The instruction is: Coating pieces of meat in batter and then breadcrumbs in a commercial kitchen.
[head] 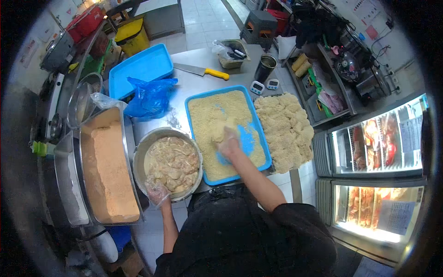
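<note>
My left hand (pixel 158 192), in a clear plastic glove, reaches over the near rim of a round metal bowl (pixel 137 152). Raw meat pieces (pixel 174 161), apparently chicken, lie inside the bowl in pale, wet batter; my left fingertips are partly hidden there. My right hand (pixel 229 143) is down in a blue plastic tray (pixel 268 152) spread with yellowish breadcrumbs (pixel 207 114). Motion blur and crumbs hide whether its fingers hold a piece. Bare blue tray bottom shows beside this hand. Crumb-coated pieces (pixel 285 133) are packed close together to the right of the tray.
A yellow-handled knife (pixel 200 71) lies beyond the tray. Left of it are a blue plastic bag (pixel 150 98) and another blue tray (pixel 142 67). Deep metal pans hold orange powder (pixel 114 173) and white flour-like powder (pixel 76 187). Two small timers (pixel 257 87) sit by a dark tumbler (pixel 265 67).
</note>
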Demonstrator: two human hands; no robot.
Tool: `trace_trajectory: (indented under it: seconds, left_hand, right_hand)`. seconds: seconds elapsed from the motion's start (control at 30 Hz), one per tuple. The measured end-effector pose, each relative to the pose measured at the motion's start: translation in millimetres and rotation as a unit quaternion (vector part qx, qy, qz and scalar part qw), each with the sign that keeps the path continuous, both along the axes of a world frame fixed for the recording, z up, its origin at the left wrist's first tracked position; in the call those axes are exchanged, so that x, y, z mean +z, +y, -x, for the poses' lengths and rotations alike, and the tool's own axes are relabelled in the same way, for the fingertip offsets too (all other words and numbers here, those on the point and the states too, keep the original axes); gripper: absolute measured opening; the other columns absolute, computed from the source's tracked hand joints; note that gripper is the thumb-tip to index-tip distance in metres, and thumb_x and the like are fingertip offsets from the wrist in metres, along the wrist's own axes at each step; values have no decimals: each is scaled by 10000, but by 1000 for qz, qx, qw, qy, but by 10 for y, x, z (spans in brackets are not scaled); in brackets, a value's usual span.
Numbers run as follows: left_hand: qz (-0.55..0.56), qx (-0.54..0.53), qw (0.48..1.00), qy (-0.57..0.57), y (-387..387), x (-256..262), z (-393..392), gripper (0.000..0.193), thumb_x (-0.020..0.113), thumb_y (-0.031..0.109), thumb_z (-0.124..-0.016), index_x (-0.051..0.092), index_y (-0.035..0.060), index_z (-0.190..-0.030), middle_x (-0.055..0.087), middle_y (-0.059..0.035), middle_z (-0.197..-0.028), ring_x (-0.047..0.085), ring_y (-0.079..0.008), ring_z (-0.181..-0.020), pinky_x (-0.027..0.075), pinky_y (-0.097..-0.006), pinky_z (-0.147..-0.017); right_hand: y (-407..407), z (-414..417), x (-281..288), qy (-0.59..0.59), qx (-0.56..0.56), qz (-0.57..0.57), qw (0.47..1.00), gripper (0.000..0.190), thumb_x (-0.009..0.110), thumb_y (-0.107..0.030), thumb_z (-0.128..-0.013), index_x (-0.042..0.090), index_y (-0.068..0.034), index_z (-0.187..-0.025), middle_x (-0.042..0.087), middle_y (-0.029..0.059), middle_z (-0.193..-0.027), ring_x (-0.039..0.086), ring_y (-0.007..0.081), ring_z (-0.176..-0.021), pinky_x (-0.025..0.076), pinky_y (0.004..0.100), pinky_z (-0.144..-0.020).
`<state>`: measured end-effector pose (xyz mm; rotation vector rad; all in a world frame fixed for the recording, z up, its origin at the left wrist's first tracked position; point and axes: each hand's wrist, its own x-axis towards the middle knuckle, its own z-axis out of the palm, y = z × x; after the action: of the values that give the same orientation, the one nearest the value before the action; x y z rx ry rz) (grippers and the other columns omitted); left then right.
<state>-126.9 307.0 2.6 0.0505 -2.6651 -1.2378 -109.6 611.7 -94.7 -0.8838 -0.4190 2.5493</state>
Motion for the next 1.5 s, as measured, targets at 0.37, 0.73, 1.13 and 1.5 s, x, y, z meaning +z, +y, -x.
trace_trajectory:
  seconds: [0.37, 0.73, 1.13, 1.5]
  left_hand:
    - [9, 21, 1000, -9, 58, -22, 6, 334, 582, 88, -702, 555, -54, -1003, 599, -228, -954, 578, -369, -877, 447, -413, -781]
    - [35, 16, 998, 44, 68, -38, -18, 347, 603, 117, -705, 551, -52, -1003, 603, -222, -942, 578, -363, -878, 445, -411, -788]
    - [-34, -69, 997, 9, -89, -104, 11, 351, 548, 123, -780, 469, -43, -1079, 561, -158, -1028, 527, -278, -958, 394, -359, -885]
    - [-6, -76, 994, 71, -118, -220, 48, 266, 576, 175, -789, 573, -21, -970, 598, -173, -976, 549, -320, -900, 411, -400, -828]
  right_hand:
    - [467, 688, 247, -392, 294, -782, 385, 579, 439, -360, -837, 352, -24, -1300, 305, 154, -1376, 217, 294, -1299, 196, 451, -1045]
    - [764, 889, 162, -289, 377, -794, 379, 664, 426, -440, -842, 291, -12, -1331, 320, 145, -1372, 233, 281, -1301, 173, 498, -1045]
    - [773, 579, 422, -382, 263, -640, 613, 752, 669, -377, -653, 393, -7, -1247, 478, 204, -1213, 462, 325, -1130, 375, 367, -954]
    - [1168, -1107, 1038, -238, -66, -553, 795, 729, 773, -212, -587, 431, 27, -1185, 576, 125, -1025, 605, 226, -790, 487, 304, -757]
